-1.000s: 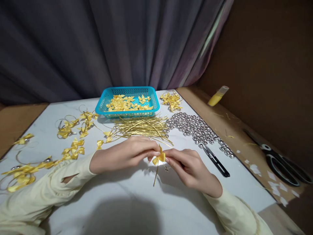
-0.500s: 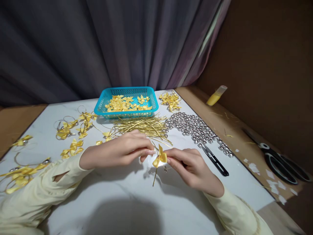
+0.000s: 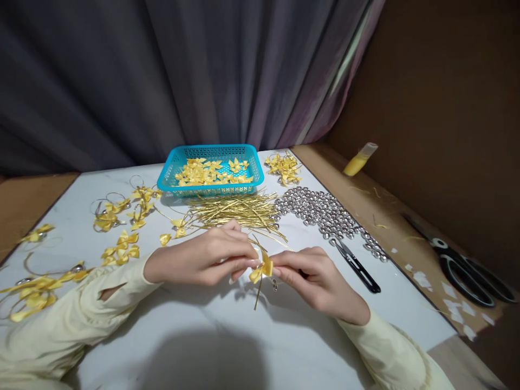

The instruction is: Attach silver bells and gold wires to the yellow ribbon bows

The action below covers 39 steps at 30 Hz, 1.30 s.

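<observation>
My left hand (image 3: 203,257) and my right hand (image 3: 317,279) meet over the white table (image 3: 211,336), fingertips pinching a small yellow ribbon bow (image 3: 263,268) between them. A thin gold wire (image 3: 257,295) hangs from the bow down to the table. A small silver bell (image 3: 275,283) lies just under my right fingertips. Both arms wear pale yellow sleeves.
A blue basket (image 3: 211,169) of yellow bows stands at the back, a pile of gold wires (image 3: 235,210) before it. Silver bells (image 3: 320,210) spread to the right, black snips (image 3: 357,265) beside them. Finished bows (image 3: 117,216) lie left. Large scissors (image 3: 463,262) and a glue tube (image 3: 359,159) rest on the right ledge.
Both hands have kept hold of the bow and shifted slightly toward me; the bow has tilted lower between the fingertips.
</observation>
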### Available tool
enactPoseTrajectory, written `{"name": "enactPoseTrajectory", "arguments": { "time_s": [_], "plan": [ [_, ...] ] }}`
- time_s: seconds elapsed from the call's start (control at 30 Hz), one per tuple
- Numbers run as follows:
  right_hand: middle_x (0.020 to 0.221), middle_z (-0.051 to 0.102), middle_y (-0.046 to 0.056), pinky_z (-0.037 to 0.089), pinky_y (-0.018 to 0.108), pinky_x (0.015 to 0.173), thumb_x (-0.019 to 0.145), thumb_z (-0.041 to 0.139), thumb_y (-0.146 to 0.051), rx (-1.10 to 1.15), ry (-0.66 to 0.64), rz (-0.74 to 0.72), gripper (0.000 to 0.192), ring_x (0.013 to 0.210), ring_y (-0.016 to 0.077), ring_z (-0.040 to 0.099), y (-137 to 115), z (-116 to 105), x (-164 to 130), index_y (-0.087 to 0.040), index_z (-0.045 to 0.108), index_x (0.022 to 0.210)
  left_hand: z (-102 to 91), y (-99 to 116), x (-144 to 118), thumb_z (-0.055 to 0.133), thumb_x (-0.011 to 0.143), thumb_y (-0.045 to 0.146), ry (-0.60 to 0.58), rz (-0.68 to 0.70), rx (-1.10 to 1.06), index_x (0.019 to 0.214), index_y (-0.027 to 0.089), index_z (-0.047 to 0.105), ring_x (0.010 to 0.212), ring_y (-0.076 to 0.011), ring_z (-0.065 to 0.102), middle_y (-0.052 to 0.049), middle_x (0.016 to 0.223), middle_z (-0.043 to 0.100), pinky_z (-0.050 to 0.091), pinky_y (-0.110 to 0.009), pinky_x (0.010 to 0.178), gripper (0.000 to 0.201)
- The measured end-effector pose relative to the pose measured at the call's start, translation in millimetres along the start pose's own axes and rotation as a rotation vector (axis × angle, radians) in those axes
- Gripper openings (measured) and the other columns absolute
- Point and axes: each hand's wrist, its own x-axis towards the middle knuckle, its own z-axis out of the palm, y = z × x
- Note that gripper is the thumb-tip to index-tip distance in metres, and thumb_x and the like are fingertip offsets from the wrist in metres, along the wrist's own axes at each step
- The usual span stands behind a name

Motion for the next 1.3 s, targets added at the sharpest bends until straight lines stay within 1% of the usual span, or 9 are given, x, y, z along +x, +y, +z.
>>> {"name": "enactPoseTrajectory", "arguments": {
  "time_s": [0.13, 0.33, 0.47, 0.6, 0.7, 0.9, 1.1, 1.2, 1.3],
  "plan": [
    [0.047, 0.045, -0.004, 0.025, 0.018, 0.039, 0.086, 0.052, -0.022, 0.088, -0.022, 0.022, 0.022, 0.041, 0.0053, 0.028, 1.0, 1.7, 0.0, -0.01, 0.07, 0.084, 2.4, -2.9, 0.4, 0.043, 0.09, 0.013, -0.022, -0.01, -0.071, 0.074, 0.016, 0.054, 0.059, -0.0106, 0.049, 0.001, 0.061, 0.057, 0.036, -0.027, 0.075, 0.02],
    [0.046, 0.04, -0.005, 0.023, 0.018, 0.039, 0.086, 0.053, -0.023, 0.168, -0.047, 0.069, 0.022, 0.041, 0.005, 0.027, 1.3, 2.9, 0.2, -0.01, 0.07, 0.082, 3.2, -3.3, 0.8, 0.042, 0.091, 0.015, -0.035, -0.012, -0.135, 0.073, 0.016, 0.056, 0.059, -0.0105, 0.05, 0.001, 0.059, 0.058, 0.038, -0.028, 0.076, 0.023],
    [0.046, 0.032, -0.007, 0.02, 0.019, 0.038, 0.085, 0.053, -0.025, 0.215, -0.06, 0.11, 0.023, 0.041, 0.0049, 0.023, -2.8, 1.0, 2.5, -0.01, 0.07, 0.08, 0.4, -6.8, 1.0, 0.047, 0.09, 0.018, -0.053, -0.026, -0.098, 0.083, 0.017, 0.061, 0.073, -0.0127, 0.052, -0.001, 0.071, 0.062, 0.038, -0.028, 0.078, 0.016],
    [0.047, 0.026, -0.008, 0.016, 0.019, 0.038, 0.087, 0.05, -0.028, 0.242, -0.079, 0.185, 0.026, 0.042, 0.0049, 0.019, -6.9, -1.4, 3.9, -0.009, 0.067, 0.079, -1.4, -9.7, 1.7, 0.051, 0.088, 0.018, -0.012, -0.048, -0.07, 0.081, 0.016, 0.063, 0.08, -0.0142, 0.051, -0.003, 0.077, 0.063, 0.039, -0.027, 0.078, 0.014],
    [0.048, 0.027, -0.008, 0.015, 0.019, 0.038, 0.087, 0.048, -0.029, 0.221, -0.064, 0.188, 0.027, 0.041, 0.0049, 0.02, -8.2, -2.4, 3.6, -0.009, 0.064, 0.079, -0.3, -9.6, 1.9, 0.05, 0.089, 0.019, 0.027, -0.057, -0.099, 0.076, 0.015, 0.064, 0.075, -0.0136, 0.051, -0.002, 0.071, 0.063, 0.039, -0.026, 0.075, 0.019],
    [0.047, 0.021, -0.01, 0.017, 0.02, 0.039, 0.084, 0.05, -0.02, 0.157, -0.074, 0.133, 0.017, 0.04, 0.0052, 0.017, -7.3, -2.8, -0.3, -0.008, 0.062, 0.086, 2.7, -9.8, 1.9, 0.052, 0.088, 0.017, 0.064, -0.058, -0.153, 0.078, 0.014, 0.065, 0.071, -0.0128, 0.05, -0.001, 0.065, 0.063, 0.04, -0.025, 0.072, 0.017],
    [0.047, 0.021, -0.01, 0.017, 0.02, 0.038, 0.084, 0.049, -0.017, 0.035, -0.006, 0.054, 0.014, 0.039, 0.0052, 0.018, -8.1, -1.0, -1.0, -0.008, 0.06, 0.087, 3.5, -9.0, 1.7, 0.051, 0.088, 0.019, 0.069, -0.08, -0.134, 0.075, 0.015, 0.064, 0.07, -0.0127, 0.051, -0.001, 0.065, 0.061, 0.039, -0.026, 0.073, 0.019],
    [0.046, 0.023, -0.011, 0.017, 0.02, 0.038, 0.084, 0.05, -0.017, -0.018, 0.034, 0.043, 0.012, 0.038, 0.0049, 0.019, -7.3, -0.4, -1.1, -0.009, 0.058, 0.088, 2.6, -8.2, 1.8, 0.05, 0.089, 0.02, 0.034, -0.115, -0.124, 0.078, 0.016, 0.064, 0.072, -0.0125, 0.051, -0.001, 0.069, 0.06, 0.039, -0.026, 0.072, 0.018],
    [0.045, 0.025, -0.01, 0.018, 0.019, 0.038, 0.085, 0.048, -0.018, -0.05, 0.021, 0.044, 0.012, 0.038, 0.0051, 0.02, -6.0, 0.1, -1.9, -0.012, 0.057, 0.081, 0.1, -8.2, 2.6, 0.048, 0.09, 0.02, -0.046, -0.135, -0.14, 0.085, 0.015, 0.063, 0.078, -0.0125, 0.053, -0.002, 0.08, 0.063, 0.04, -0.025, 0.074, 0.017]
  ]
}}
